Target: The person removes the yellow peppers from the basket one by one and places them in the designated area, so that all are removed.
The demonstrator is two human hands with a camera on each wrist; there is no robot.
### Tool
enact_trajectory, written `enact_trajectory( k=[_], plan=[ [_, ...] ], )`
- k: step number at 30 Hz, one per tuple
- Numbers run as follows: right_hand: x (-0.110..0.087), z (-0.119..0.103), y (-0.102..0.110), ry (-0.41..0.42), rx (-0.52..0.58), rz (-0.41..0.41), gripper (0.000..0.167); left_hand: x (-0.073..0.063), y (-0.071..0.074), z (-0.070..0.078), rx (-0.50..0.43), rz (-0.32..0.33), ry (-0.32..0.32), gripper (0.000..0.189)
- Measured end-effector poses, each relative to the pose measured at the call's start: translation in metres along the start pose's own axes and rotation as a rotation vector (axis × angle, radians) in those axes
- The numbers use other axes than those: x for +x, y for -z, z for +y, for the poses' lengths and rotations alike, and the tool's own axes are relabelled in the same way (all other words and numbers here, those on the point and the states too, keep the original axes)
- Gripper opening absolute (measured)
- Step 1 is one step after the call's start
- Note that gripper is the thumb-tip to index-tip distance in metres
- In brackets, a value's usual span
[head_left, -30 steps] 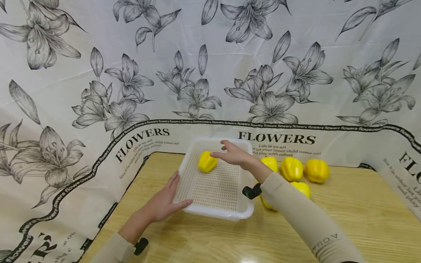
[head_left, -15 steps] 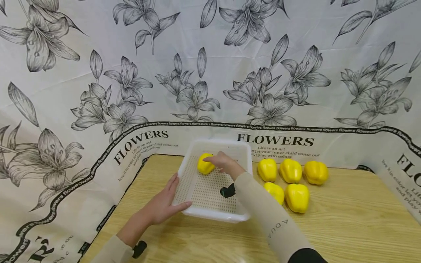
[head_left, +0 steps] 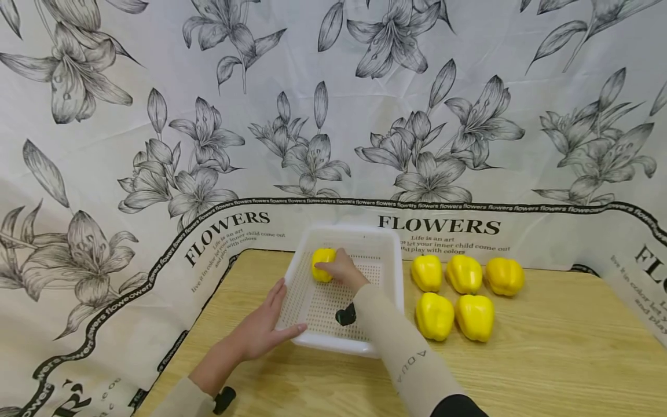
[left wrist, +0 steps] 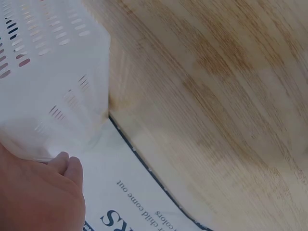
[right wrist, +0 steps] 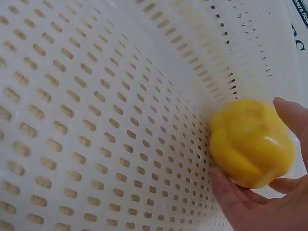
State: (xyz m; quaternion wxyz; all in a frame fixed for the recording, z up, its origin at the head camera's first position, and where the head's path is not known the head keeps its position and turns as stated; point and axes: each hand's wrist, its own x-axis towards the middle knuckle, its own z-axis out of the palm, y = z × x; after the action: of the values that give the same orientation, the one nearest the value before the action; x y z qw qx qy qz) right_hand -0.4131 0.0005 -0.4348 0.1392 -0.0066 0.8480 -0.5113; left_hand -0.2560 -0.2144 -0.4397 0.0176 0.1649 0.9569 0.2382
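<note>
A white perforated plastic basket [head_left: 333, 343] stands on the wooden table. My left hand [head_left: 255, 327] holds its near left corner, fingers along the side and thumb at the front rim. In the left wrist view, fingertips of that hand [left wrist: 43, 195] meet the basket's rim beside its slotted wall [left wrist: 57, 82]. Inside the basket, toward the far left, my right hand [head_left: 344, 269] grips a yellow bell pepper [head_left: 322, 255]. The right wrist view shows this bell pepper [right wrist: 252, 144] close to the slotted wall, with the right hand's thumb on one side and its fingers beneath.
Several more yellow bell peppers [head_left: 435, 315] sit in two rows on the table [head_left: 552, 347], right of the basket. A white cloth [head_left: 307, 116] printed with flowers hangs behind the table and down its left side.
My right hand has moved left and down into the basket and taken hold of the bell pepper there. The right sleeve no longer covers the peppers on the table. My left hand stays at the corner.
</note>
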Motion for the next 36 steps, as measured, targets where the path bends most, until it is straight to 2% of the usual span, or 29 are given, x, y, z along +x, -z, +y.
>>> enact_trajectory(
  k=[4,13,18,22,27,32,36],
  plan=[
    [-0.001,0.002,-0.003,0.033,-0.019,0.036,0.074,0.000,-0.001,0.001,0.001,-0.002,-0.004,0.108],
    [-0.009,0.002,0.001,0.068,-0.039,0.057,0.067,0.000,-0.001,0.006,-0.018,-0.010,-0.002,0.107],
    [-0.019,-0.003,0.006,0.119,-0.037,-0.001,0.068,-0.001,-0.002,0.004,-0.003,-0.005,0.005,0.109],
    [-0.028,-0.009,0.015,0.129,0.026,-0.099,0.071,-0.001,-0.003,0.004,-0.009,0.003,-0.006,0.108],
    [-0.045,-0.021,0.029,0.146,0.127,-0.214,0.072,-0.001,-0.003,0.005,-0.015,0.010,-0.010,0.109],
    [-0.074,-0.033,0.042,0.173,0.139,-0.212,0.070,-0.002,-0.001,0.005,-0.013,0.019,-0.009,0.109],
    [-0.102,-0.033,0.057,0.225,0.110,-0.202,0.070,-0.002,-0.002,0.006,-0.015,0.017,-0.009,0.108]
  ],
)
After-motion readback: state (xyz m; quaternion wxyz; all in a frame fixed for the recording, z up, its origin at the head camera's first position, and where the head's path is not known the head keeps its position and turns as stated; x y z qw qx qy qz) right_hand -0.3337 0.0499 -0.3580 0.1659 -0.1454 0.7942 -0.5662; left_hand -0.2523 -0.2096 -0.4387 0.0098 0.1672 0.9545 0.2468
